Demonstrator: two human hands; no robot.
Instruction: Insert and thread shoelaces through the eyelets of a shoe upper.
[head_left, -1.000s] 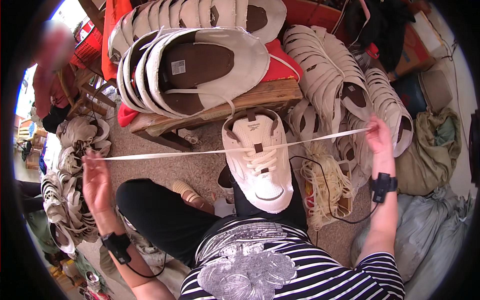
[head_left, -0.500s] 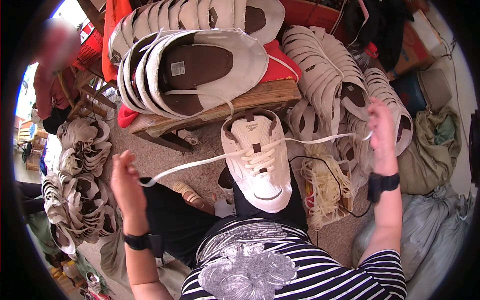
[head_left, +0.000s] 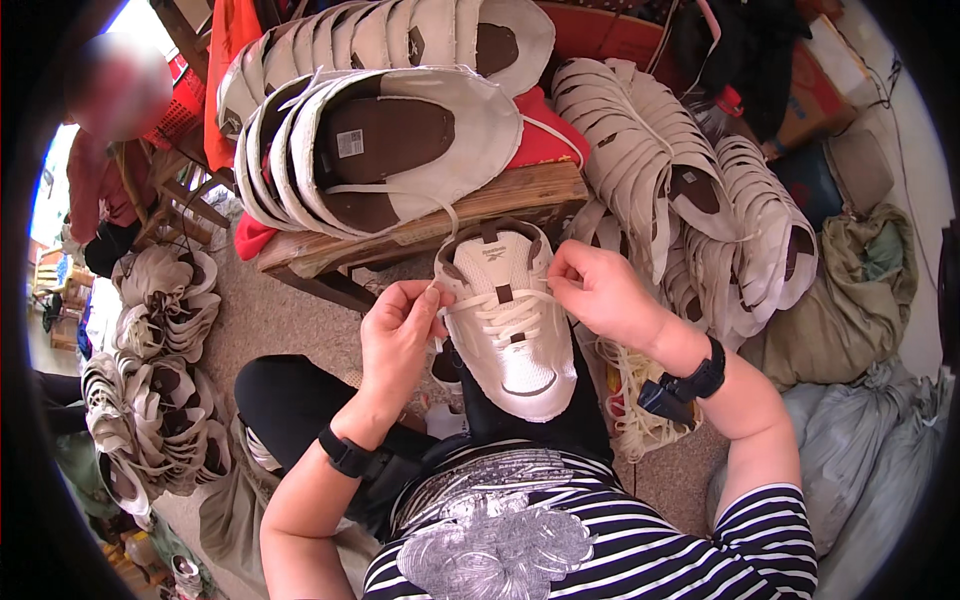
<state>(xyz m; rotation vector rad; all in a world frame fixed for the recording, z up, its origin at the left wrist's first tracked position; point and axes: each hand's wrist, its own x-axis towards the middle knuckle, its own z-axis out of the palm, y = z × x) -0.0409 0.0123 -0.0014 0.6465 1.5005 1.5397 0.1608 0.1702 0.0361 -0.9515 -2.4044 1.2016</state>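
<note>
A cream-white shoe upper [head_left: 515, 365] rests on my lap, toe toward me, with lace crossed in rows over its tongue [head_left: 492, 262]. At its left side my left hand [head_left: 400, 325] is closed in a pinch on one end of the shoelace. My right hand [head_left: 603, 292] pinches at the shoe's right edge, near the upper eyelets, where the other lace end runs. Its fingertips partly hide what they hold. A dark band circles each wrist.
Nested shoe uppers [head_left: 420, 150] lie on a wooden bench [head_left: 520, 200] ahead. More stacked uppers [head_left: 640, 150] stand at the right, above a bundle of loose laces [head_left: 640, 400]. Piles of uppers [head_left: 165, 400] lie on the floor at the left; another person [head_left: 105, 185] sits beyond. Sacks [head_left: 850, 430] are at the right.
Both hands have come inward from wide apart to the sides of the shoe. The lace that stretched out to each side no longer spans between them.
</note>
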